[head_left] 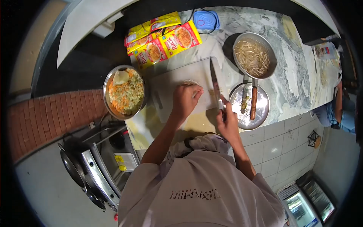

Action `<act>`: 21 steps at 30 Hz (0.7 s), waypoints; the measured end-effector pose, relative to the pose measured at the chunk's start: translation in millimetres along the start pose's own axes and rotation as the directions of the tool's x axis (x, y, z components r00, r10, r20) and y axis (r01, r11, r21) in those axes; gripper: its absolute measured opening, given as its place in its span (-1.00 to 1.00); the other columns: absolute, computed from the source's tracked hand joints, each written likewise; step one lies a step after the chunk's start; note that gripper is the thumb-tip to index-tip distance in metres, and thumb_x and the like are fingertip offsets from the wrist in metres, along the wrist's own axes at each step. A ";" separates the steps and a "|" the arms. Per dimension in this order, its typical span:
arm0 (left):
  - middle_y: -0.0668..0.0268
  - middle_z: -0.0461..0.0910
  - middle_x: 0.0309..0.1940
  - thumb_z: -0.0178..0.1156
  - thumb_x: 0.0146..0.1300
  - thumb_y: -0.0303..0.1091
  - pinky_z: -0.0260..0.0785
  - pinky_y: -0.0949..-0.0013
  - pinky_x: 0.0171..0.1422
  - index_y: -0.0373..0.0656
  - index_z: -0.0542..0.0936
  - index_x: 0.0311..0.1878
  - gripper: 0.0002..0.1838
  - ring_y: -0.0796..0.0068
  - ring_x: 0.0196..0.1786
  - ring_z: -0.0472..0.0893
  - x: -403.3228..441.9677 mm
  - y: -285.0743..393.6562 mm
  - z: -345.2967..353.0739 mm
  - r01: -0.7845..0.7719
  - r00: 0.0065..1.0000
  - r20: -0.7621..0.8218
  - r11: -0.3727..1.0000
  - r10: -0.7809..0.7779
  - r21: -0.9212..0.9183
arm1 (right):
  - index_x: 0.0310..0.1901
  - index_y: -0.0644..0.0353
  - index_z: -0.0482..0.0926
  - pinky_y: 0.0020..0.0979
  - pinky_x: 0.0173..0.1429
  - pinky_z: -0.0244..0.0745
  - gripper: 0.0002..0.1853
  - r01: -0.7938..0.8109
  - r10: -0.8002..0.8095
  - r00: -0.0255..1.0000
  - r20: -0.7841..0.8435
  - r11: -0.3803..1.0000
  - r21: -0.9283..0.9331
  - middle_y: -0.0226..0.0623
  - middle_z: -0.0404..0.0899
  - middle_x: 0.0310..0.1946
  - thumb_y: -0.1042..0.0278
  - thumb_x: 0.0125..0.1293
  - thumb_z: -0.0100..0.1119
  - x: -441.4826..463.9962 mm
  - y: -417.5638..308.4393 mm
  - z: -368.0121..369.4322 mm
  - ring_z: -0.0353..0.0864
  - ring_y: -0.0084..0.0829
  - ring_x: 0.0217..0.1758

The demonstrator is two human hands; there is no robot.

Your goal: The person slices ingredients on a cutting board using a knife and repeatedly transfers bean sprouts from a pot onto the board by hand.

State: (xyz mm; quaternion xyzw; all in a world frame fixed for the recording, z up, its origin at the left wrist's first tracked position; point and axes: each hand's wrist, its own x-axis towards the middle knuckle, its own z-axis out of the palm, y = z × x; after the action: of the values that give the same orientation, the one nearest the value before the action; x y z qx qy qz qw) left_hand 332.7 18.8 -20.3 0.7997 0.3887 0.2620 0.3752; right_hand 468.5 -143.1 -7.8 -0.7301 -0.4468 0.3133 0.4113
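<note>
My left hand (184, 99) is over the white cutting board (164, 81), its fingers curled together. A small pale piece (190, 82) shows just beyond the fingertips; my fingers hide whether they grip it. In my right hand (228, 122) is a kitchen knife (214, 78), its blade pointing away from me over the right side of the board. Left of the board stands a metal bowl (104, 92) of shredded orange and pale green vegetables (126, 94), with a pale rounded piece (121, 77) on top.
Yellow-and-red noodle packets (166, 42) lie behind the board, near a blue lidded box (206, 19). At right, a saucepan (273, 56) holds noodles (251, 57); its handle extends over a metal plate (263, 110) with scraps. A stove (99, 178) stands lower left. Another person (340, 109) is far right.
</note>
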 end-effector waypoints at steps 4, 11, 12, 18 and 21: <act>0.18 0.73 -0.36 0.43 0.16 -0.35 0.50 0.11 -0.15 -0.12 0.77 -0.30 -0.91 0.05 -0.35 0.66 -24.5 -9.5 21.1 0.004 1.000 -0.019 0.982 -0.001 0.189 | 0.45 0.19 0.32 -0.24 -0.40 0.44 -0.37 0.060 -0.056 0.997 0.045 0.994 -0.087 -0.04 0.48 -0.60 0.59 0.30 0.07 -9.7 12.8 23.8 0.54 -0.12 -0.60; 0.17 0.72 -0.32 0.41 0.16 -0.36 0.48 0.04 -0.10 -0.12 0.79 -0.25 -0.89 0.03 -0.27 0.67 -25.6 -5.1 24.1 0.042 0.996 -0.085 0.976 -0.024 0.214 | 0.46 0.21 0.30 -0.20 -0.39 0.46 -0.33 0.052 -0.044 0.998 0.051 0.984 -0.171 -0.03 0.50 -0.60 0.55 0.28 0.11 -10.7 21.5 33.2 0.56 -0.02 -0.59; 0.17 0.72 -0.32 0.41 0.16 -0.36 0.48 0.04 -0.10 -0.12 0.79 -0.25 -0.89 0.03 -0.27 0.67 -25.8 -5.5 23.6 0.040 0.996 -0.083 0.977 -0.023 0.211 | 0.46 0.21 0.30 -0.20 -0.39 0.46 -0.33 0.050 -0.042 0.998 0.049 0.984 -0.173 -0.03 0.50 -0.60 0.55 0.28 0.11 -10.8 22.3 33.4 0.56 -0.02 -0.59; 0.18 0.73 -0.32 0.41 0.17 -0.35 0.49 0.09 -0.14 -0.13 0.79 -0.25 -0.88 0.01 -0.26 0.68 -24.9 -7.1 23.1 0.047 0.998 -0.051 0.980 -0.038 0.192 | 0.47 0.19 0.31 -0.17 -0.38 0.47 -0.32 0.049 -0.043 0.999 0.033 0.978 -0.201 -0.05 0.51 -0.59 0.54 0.26 0.13 -7.6 22.9 35.1 0.58 -0.01 -0.57; 0.16 0.73 -0.32 0.40 0.19 -0.34 0.50 0.08 -0.14 -0.13 0.79 -0.24 -0.88 -0.01 -0.26 0.68 -24.4 -4.1 22.0 0.071 0.997 -0.032 0.985 -0.066 0.159 | 0.47 0.16 0.31 -0.17 -0.38 0.47 -0.31 0.062 -0.056 0.998 0.034 0.972 -0.228 -0.05 0.51 -0.58 0.55 0.26 0.13 -7.9 23.1 35.3 0.59 0.00 -0.56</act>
State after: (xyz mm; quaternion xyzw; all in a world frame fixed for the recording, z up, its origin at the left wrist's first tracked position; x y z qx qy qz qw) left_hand 332.9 -8.2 -39.6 0.8098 0.4406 0.2274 0.3135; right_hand 445.2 -145.1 -43.8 -0.7546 -0.5070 0.2574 0.3276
